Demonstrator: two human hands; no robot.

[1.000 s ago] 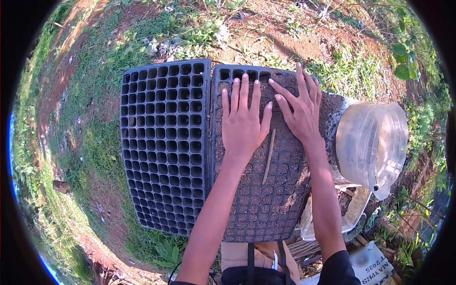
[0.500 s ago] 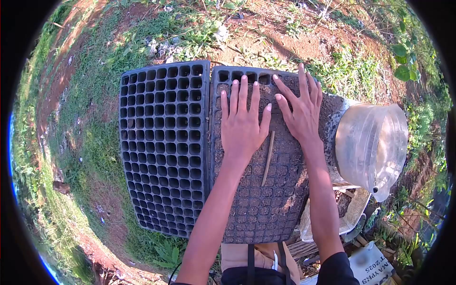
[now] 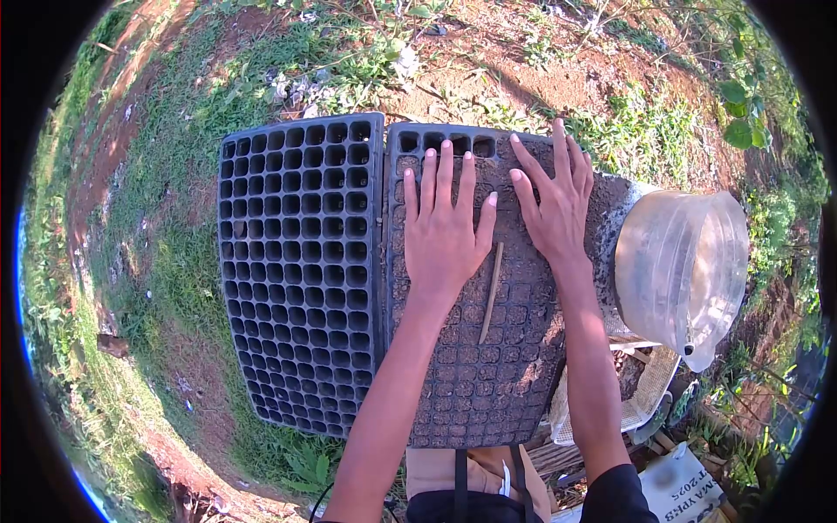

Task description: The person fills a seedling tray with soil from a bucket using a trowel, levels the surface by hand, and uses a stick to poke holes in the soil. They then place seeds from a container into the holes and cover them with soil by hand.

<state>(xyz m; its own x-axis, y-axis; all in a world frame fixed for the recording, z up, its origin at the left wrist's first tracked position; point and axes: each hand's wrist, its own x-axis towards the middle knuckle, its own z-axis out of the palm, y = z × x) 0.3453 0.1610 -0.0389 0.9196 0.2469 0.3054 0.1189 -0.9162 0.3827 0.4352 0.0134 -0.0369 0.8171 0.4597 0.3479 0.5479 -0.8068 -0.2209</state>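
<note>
My left hand (image 3: 443, 231) lies flat with fingers spread on the soil-filled seedling tray (image 3: 471, 383), near its far end. To its right my right hand (image 3: 558, 209) rests palm down, fingers also apart, on the same tray's far right part. Dark soil fills most of the tray's cells, while a few in the far row are unfilled. A thin wooden stick (image 3: 491, 292) lies on the soil between my forearms. Close by on the left is a black seedling tray (image 3: 301, 270) whose cells hold no soil. What is under my palms is hidden.
A cloudy clear plastic container (image 3: 658, 261) stands to the right, beside spilled soil. Below it sits a pale crate (image 3: 658, 388) with dark contents. A printed white sack (image 3: 684, 488) lies at the lower right. Grass and reddish ground surround the trays.
My right hand has shifted very slightly right and away from the left one. My left hand is almost in the same place. Trays and stick look unmoved.
</note>
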